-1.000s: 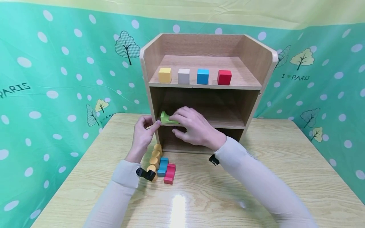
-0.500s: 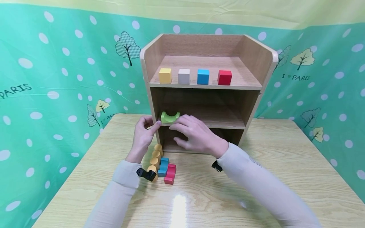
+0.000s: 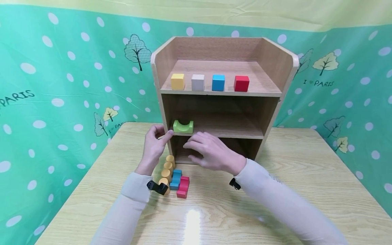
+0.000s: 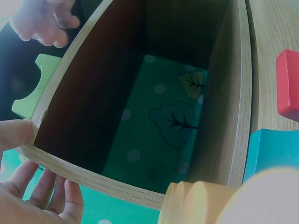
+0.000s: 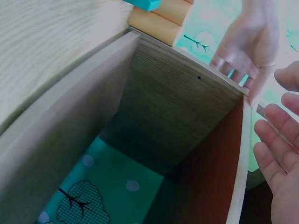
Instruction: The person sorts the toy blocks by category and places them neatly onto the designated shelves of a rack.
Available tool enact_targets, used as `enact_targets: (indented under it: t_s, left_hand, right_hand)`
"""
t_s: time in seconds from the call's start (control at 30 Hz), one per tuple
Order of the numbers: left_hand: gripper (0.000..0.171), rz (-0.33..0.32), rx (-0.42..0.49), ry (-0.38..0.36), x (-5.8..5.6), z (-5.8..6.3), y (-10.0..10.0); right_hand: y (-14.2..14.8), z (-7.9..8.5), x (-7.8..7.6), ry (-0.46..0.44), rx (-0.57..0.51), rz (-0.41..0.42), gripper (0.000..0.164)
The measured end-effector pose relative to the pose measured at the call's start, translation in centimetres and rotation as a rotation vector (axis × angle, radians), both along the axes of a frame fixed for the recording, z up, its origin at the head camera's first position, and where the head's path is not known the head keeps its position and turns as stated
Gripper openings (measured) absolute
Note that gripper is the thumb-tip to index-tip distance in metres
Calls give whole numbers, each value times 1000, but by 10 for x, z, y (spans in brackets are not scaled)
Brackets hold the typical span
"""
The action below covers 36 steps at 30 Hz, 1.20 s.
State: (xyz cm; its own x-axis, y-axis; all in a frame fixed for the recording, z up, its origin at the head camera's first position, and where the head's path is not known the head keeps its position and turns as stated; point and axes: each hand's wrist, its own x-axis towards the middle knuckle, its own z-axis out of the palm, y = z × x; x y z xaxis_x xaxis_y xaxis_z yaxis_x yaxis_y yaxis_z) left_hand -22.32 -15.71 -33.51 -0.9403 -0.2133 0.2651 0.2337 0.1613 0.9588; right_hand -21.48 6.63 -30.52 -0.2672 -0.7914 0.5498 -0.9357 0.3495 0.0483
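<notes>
The right hand (image 3: pixel 211 151) has dropped below the green block (image 3: pixel 183 127), loosely spread; the left hand (image 3: pixel 155 143) grips the shelf (image 3: pixel 216 67) by its side (fingers partly hidden in head view).

Head camera looks forward and down on the wooden shelf unit (image 3: pixel 226 127); close, tilted wrist views share what seems its bottom compartment (image 4: pixel 231 93).
</notes>
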Motion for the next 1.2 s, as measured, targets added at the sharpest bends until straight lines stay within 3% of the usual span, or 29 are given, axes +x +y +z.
enact_targets:
  t_s: [0.4, 0.83, 1.2]
  left_hand:
    - [39, -2, -6, 2, 0, 0, 0]
    - [41, -2, 8, -24, 2, 1, 0]
    - [41, 1, -1, -19, 0, 1, 0]
  right_hand:
    - [-3, -21, 5, -50, 91, -2, 28]
    - [-5, -36, 9, -180, 176, -47, 34]
    - [-11, -46, 14, -310, 181, -92, 38]
